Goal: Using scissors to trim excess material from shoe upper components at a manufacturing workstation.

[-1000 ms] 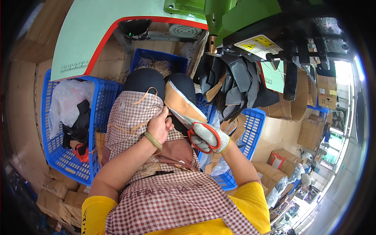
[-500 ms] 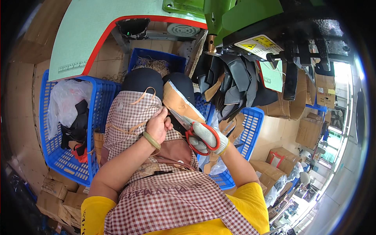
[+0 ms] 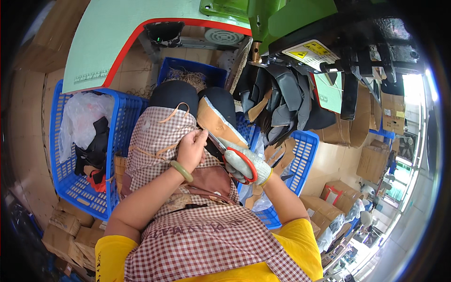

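My right hand (image 3: pixel 242 164), in a pale grey glove, grips red-handled scissors (image 3: pixel 251 165) whose blades point up and left toward my left hand. My bare left hand (image 3: pixel 191 149) is closed in a pinch beside the blade tips, and what its fingers hold is too small to make out. Over my right thigh lies a tan panel (image 3: pixel 217 123) with a whitish edge, just above the blades. Thin tan strips (image 3: pixel 176 113) rest on my checked apron (image 3: pixel 155 129) over the left thigh.
A blue crate (image 3: pixel 109 155) with clear plastic and black pieces stands at left. Another blue crate (image 3: pixel 303 160) sits at right, below a hanging bunch of black pieces (image 3: pixel 286 96). A pale green tabletop (image 3: pixel 101 42) and a green machine (image 3: pixel 300 21) are ahead. A blue bin (image 3: pixel 216 74) holds scraps.
The scissors have turned in my right hand, so their red handles show more edge-on and closer together. My left hand has shifted slightly right. The tan panel stays on my thigh.
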Demonstrator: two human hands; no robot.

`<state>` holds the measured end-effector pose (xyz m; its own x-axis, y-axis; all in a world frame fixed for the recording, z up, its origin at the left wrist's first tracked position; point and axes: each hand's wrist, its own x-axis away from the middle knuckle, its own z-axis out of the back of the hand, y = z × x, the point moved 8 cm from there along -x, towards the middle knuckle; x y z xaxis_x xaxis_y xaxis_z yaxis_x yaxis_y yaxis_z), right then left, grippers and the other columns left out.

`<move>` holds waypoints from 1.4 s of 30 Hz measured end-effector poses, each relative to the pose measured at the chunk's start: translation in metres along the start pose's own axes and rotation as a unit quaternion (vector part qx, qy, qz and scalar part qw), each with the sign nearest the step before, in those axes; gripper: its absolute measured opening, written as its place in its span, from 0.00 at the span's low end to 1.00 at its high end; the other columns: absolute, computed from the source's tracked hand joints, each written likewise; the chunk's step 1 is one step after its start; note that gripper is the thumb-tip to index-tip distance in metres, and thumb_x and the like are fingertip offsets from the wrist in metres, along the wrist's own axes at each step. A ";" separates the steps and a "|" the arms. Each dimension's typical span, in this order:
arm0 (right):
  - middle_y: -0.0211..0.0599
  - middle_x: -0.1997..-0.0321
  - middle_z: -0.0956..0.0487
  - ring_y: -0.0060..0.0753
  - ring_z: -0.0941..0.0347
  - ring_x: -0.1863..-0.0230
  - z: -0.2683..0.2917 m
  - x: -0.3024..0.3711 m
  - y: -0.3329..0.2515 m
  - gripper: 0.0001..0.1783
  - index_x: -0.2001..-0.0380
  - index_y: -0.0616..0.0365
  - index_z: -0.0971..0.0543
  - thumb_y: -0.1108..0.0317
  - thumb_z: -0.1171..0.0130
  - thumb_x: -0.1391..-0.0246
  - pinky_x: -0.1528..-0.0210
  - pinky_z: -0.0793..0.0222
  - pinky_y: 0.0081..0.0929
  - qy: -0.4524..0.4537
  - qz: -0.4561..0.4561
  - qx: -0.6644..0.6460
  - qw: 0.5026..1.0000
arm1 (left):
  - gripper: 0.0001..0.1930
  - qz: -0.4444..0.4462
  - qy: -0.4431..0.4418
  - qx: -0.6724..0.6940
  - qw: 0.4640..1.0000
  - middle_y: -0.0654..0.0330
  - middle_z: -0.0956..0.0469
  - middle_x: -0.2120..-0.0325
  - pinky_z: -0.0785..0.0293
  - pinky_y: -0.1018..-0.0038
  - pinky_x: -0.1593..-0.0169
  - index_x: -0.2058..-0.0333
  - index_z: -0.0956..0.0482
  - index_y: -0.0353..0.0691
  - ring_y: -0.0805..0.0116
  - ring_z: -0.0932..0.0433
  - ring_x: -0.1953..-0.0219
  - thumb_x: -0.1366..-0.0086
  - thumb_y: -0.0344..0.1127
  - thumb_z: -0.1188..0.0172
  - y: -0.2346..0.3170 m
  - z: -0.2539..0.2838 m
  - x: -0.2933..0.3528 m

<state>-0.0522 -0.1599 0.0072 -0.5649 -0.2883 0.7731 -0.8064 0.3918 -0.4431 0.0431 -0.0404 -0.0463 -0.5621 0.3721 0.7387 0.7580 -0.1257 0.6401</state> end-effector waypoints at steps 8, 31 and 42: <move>0.20 0.78 0.32 0.12 0.41 0.85 -0.009 -0.001 -0.020 0.34 0.31 0.43 0.46 0.55 0.52 0.37 0.85 0.45 0.13 0.037 0.093 0.206 0.973 | 0.20 -0.120 0.013 -0.102 0.987 0.66 0.36 0.87 0.40 0.78 0.87 0.79 0.33 0.38 0.77 0.38 0.90 0.31 0.45 0.49 0.012 -0.006 -0.018; 0.29 0.74 0.27 0.15 0.36 0.86 0.017 0.001 -0.024 0.38 0.33 0.45 0.42 0.49 0.42 0.42 0.88 0.44 0.11 -0.011 -0.075 -0.016 0.997 | 0.16 -0.062 -0.194 0.050 0.978 0.71 0.40 0.88 0.47 0.83 0.87 0.80 0.38 0.44 0.83 0.45 0.89 0.30 0.35 0.53 0.012 -0.023 -0.003; 0.31 0.74 0.27 0.18 0.32 0.84 0.035 0.003 -0.019 0.38 0.31 0.43 0.46 0.53 0.43 0.41 0.88 0.40 0.14 -0.027 -0.077 0.035 0.996 | 0.16 -0.042 -0.171 0.112 0.978 0.68 0.40 0.87 0.43 0.82 0.86 0.79 0.39 0.43 0.80 0.44 0.89 0.29 0.35 0.55 0.007 -0.020 0.000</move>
<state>-0.0447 -0.1986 0.0019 -0.4400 -0.3872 0.8102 -0.8936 0.2776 -0.3527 0.0420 -0.0600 -0.0372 -0.5105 0.6637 0.5468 0.7893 0.1094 0.6042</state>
